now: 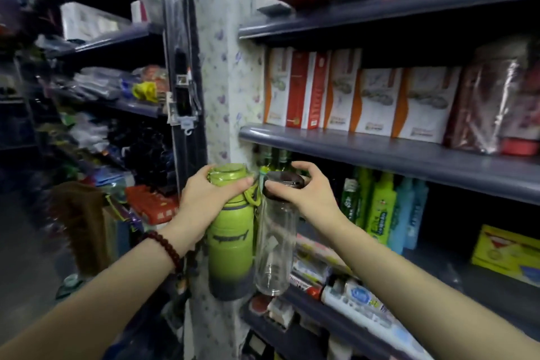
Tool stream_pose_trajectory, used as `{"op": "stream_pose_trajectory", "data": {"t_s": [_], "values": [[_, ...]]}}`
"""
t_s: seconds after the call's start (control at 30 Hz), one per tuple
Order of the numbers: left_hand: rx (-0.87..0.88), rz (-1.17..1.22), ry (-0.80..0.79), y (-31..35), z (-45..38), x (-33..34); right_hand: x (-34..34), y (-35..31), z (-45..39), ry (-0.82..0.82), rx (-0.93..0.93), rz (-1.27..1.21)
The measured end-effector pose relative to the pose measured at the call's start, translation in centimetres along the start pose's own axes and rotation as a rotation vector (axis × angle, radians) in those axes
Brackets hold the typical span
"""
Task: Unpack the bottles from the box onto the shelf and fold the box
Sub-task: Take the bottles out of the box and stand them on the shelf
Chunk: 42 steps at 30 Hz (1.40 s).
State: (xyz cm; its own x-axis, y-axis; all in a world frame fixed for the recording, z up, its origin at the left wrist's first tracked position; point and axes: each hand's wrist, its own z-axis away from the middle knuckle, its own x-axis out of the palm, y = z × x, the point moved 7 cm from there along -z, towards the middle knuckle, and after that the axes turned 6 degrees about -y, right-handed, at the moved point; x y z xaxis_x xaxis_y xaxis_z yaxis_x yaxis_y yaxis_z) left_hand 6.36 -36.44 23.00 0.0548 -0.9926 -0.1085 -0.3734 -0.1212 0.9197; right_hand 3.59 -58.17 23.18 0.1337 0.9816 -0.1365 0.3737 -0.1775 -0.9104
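Both hands are busy, each one with a bottle. The left hand [204, 202] has its fingers curled around the neck and cap of a green plastic sport bottle with a grey base [230, 242]. The right hand [304, 193] pinches from above the dark round lid of a clear transparent bottle [274, 245]. The two bottles hang side by side, touching or almost touching, in front of the left end of a grey-blue shelf [380, 155]. They are not yet on any board. The box is not in view.

Both bottles are close to upright, caps up and bases down, so the long axis of each runs nearly vertical. The bases lean a little toward each other at the bottom.

The step in hand seems to be placing the bottles on the shelf. To do it well, I think it is better to set down one bottle first, with its base flat, and to let go only when it stands alone. The space under the grey-blue shelf already holds tall green glass bottles [274, 161] and green and blue detergent bottles [382, 207], so the free gap looks narrow. The clear bottle is held only by the lid, so it can swing; it should come in slowly.
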Motion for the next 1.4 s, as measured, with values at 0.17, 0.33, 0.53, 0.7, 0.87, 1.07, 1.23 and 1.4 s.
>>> {"op": "stream_pose_trajectory", "data": {"t_s": [0.17, 0.33, 0.53, 0.7, 0.87, 1.07, 1.23, 1.4], "values": [[0.096, 0.122, -0.098, 6.0, -3.1, 3.9, -4.4, -5.2, -2.2, 0.089, -0.039, -0.017], [0.252, 0.176, -0.109, 13.0, -6.1, 7.2, -8.3, -10.6, -5.2, 0.162, -0.163, -0.061], [0.456, 0.215, -0.066, 19.9, -8.8, 9.0, -12.0, -16.7, -8.2, 0.235, -0.319, -0.109], [0.62, 0.259, -0.071, 24.4, -10.1, 11.3, -15.3, -20.5, -8.9, 0.34, -0.426, -0.033], [0.689, 0.263, -0.074, 25.5, -11.3, 14.2, -18.4, -21.3, -8.0, 0.466, -0.507, 0.043], [0.718, 0.294, -0.139, 23.8, -12.3, 18.6, -21.4, -19.0, -7.6, 0.573, -0.514, 0.066], [0.659, 0.314, -0.194, 22.9, -14.2, 21.1, -23.3, -17.7, -8.9, 0.654, -0.438, 0.122], [0.624, 0.352, -0.296, 23.1, -16.0, 23.1, -24.3, -16.5, -10.3, 0.675, -0.356, 0.128]]}}
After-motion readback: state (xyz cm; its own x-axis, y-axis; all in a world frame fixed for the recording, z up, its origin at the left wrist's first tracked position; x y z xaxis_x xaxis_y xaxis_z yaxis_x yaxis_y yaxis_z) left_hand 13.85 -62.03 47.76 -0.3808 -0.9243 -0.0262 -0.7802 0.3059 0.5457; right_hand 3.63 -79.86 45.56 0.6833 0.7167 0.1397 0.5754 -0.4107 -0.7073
